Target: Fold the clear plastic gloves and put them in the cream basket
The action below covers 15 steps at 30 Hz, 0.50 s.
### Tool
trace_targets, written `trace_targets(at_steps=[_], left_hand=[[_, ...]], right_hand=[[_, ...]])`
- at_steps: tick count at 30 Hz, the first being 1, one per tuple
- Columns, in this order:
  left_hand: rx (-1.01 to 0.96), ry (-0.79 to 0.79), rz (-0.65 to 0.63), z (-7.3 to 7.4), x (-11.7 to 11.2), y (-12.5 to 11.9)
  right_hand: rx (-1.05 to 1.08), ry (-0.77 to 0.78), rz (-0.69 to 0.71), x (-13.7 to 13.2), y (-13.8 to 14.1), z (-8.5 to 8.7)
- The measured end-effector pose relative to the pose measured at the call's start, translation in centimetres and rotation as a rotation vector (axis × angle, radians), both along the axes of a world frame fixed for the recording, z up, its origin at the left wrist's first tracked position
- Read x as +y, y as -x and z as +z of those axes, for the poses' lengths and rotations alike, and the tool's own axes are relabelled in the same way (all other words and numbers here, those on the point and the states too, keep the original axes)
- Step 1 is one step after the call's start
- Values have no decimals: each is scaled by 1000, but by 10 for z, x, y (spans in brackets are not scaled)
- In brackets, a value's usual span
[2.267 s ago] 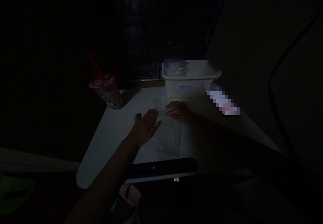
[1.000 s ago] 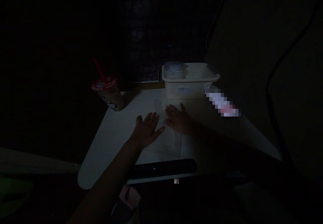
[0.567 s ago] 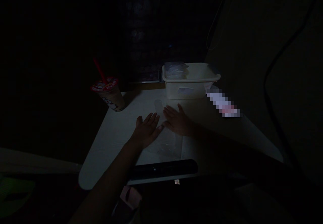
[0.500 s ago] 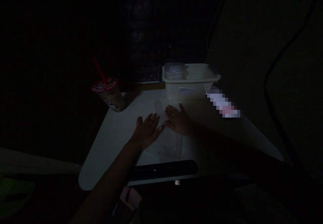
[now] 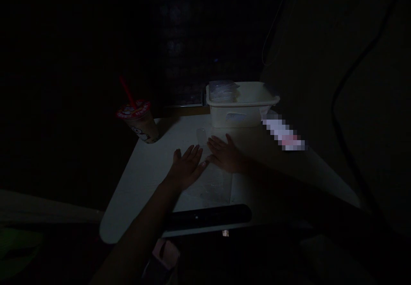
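Observation:
A clear plastic sheet or bag [image 5: 215, 186] lies flat on the small pale table [image 5: 138, 186], faint in the dim light. My left hand [image 5: 186, 167] rests palm down over its left part, fingers spread. From the right, my right hand [image 5: 226, 153] lies flat across its upper part, fingers apart, with its tip area close to my left thumb. Just beyond the fingertips shows a rounded clear tab [image 5: 201, 136], seemingly part of the plastic. Neither hand is closed around anything.
A cream plastic bin [image 5: 237, 115] holding clear plastic packets [image 5: 223, 90] stands at the back. At the left is a drink cup [image 5: 143, 126] with a red straw. A blurred-out flat object [image 5: 284, 133] lies right. A black strip [image 5: 208, 216] runs along the front edge.
My right hand has shifted slightly to the left over the plastic. My left hand stays nearly where it was.

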<state>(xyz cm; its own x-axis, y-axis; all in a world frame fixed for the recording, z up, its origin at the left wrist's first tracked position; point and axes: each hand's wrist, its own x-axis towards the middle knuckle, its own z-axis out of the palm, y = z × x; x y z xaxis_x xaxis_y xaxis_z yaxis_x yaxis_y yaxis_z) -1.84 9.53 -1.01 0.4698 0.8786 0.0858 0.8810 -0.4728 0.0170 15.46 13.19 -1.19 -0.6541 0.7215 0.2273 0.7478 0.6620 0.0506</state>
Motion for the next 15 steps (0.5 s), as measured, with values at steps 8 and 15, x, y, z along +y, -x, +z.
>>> trace_targets(at_steps=[8,15], left_hand=[[-7,-5,-4,-1,0,0],[-113,69,12,6,-1,3]], right_hand=[[16,20,45,-4,8,4],[105,75,27,-19,-18,15]])
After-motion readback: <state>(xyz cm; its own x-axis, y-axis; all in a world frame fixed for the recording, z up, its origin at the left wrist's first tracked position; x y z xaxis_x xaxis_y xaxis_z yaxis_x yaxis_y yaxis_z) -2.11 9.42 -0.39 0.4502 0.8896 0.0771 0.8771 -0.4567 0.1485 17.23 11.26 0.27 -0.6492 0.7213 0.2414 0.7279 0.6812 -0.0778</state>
